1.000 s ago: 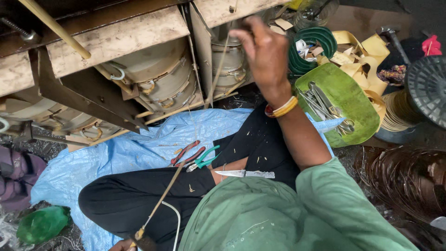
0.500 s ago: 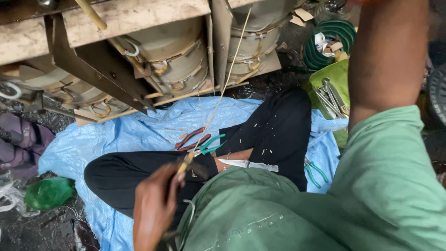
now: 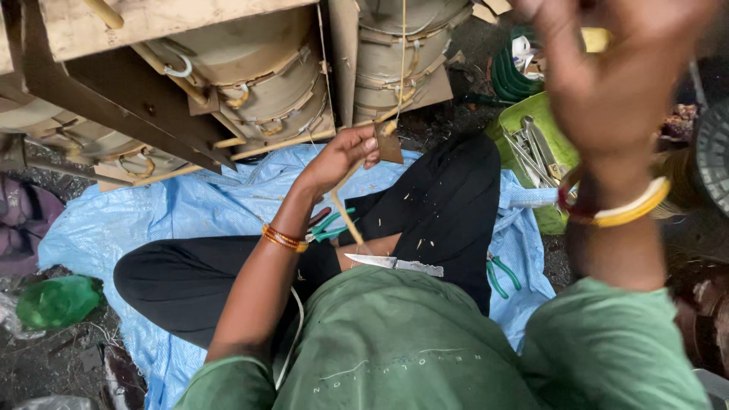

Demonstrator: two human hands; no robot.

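I sit cross-legged on a blue tarp [image 3: 190,205]. My left hand [image 3: 342,156] is raised in front of me, its fingers closed on a thin tan cane strip [image 3: 345,216] that runs from a small brown flat piece [image 3: 391,144] down toward my lap. That hand is just below the wooden frame with large wound coils [image 3: 250,83]. My right hand [image 3: 607,76] is lifted close to the camera at the upper right and is blurred; whether it holds anything is unclear. A knife [image 3: 395,263] lies across my lap.
Green-handled pliers [image 3: 330,225] lie on the tarp by my knee, and another pair [image 3: 501,277] lies at my right. A green tray of metal tools [image 3: 531,144] and a coiled green hose [image 3: 505,76] are at the right. A green bag [image 3: 57,300] lies at the far left.
My left hand has risen from my lap to the frame's lower edge with the strip in it. My right hand has pulled back from the frame toward the camera.
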